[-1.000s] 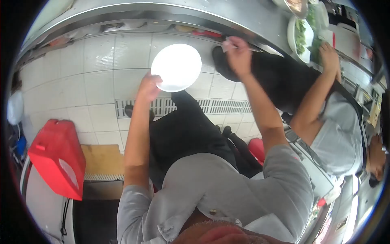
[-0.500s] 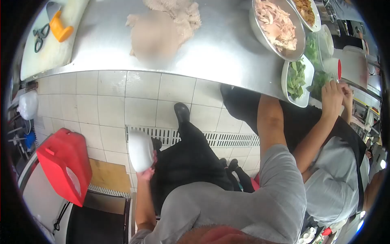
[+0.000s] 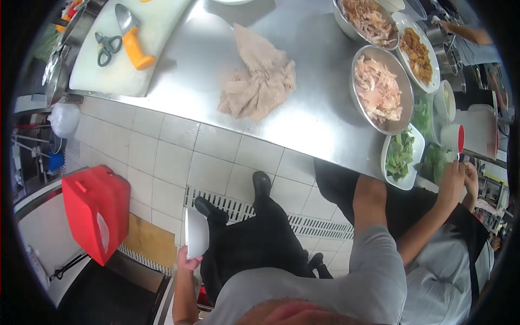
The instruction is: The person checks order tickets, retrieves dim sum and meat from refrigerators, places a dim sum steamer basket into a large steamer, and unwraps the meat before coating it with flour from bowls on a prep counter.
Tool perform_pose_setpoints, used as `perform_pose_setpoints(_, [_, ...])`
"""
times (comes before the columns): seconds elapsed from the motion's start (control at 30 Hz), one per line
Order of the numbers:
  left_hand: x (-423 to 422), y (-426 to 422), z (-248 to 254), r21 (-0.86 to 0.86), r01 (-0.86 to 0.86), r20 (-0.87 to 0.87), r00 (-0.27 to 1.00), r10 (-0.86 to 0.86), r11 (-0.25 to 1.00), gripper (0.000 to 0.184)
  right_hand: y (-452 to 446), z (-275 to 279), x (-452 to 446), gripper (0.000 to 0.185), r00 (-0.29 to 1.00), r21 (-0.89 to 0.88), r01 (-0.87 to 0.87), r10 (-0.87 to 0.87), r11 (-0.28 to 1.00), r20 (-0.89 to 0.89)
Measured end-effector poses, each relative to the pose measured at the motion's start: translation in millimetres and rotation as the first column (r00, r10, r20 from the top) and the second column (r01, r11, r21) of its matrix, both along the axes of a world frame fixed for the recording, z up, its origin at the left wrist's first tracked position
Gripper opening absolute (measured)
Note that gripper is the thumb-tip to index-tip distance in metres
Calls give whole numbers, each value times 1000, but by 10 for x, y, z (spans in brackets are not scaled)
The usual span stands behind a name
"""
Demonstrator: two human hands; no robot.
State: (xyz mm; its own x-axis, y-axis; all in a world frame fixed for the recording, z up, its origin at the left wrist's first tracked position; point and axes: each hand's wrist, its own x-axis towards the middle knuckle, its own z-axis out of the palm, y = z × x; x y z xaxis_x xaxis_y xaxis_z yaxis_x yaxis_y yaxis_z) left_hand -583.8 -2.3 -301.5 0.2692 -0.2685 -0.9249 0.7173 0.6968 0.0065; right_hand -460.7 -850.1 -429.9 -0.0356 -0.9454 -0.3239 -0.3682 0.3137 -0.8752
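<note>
White bowl (image 3: 198, 234), tipped on its side and pinched by the left hand (image 3: 188, 260), well apart from the counter's (image 3: 322, 122) near edge, rim line running toward it, while the right hand's hidden, its grip impossible to tell!

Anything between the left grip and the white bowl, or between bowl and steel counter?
Nothing visible: the left grip holds the white bowl directly, and toward the steel counter there's open space over floor tiles.
</note>
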Motion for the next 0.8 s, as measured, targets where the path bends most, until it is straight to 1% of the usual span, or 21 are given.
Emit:
perform_pose_setpoints(0.07, [-107,168,-51,4,3,-14,1000,-3,1000,30,11,0,0,23,1000,12,9,-9,1000,19])
perform_pose_setpoints(0.2, [-35,123,87,8,12,21,1000,-12,1000,28,4,22,-23,24,998,17,26,-27,1000,52])
perform_pose_setpoints(0.27, [-37,165,91,2,39,38,999,-39,999,28,16,13,-25,24,997,22,30,-32,999,69])
perform_pose_setpoints(0.37, [-22,142,161,24,9,30,999,-10,1000,30,16,5,-55,24,995,32,38,-40,999,88])
perform_pose_setpoints(0.47, [26,119,172,1,48,70,996,-48,999,33,2,19,-43,24,992,36,47,-51,998,115])
perform_pose_setpoints(0.57, [-54,232,76,-19,29,50,998,-28,999,37,9,18,-55,24,988,47,58,-64,997,140])
perform_pose_setpoints(0.67, [-4,182,186,20,33,6,999,-33,999,39,29,34,-83,25,983,60,69,-78,996,166])
perform_pose_setpoints(0.8, [-69,315,89,-62,46,102,994,-39,997,33,57,99,-118,25,974,78,82,-97,994,206])
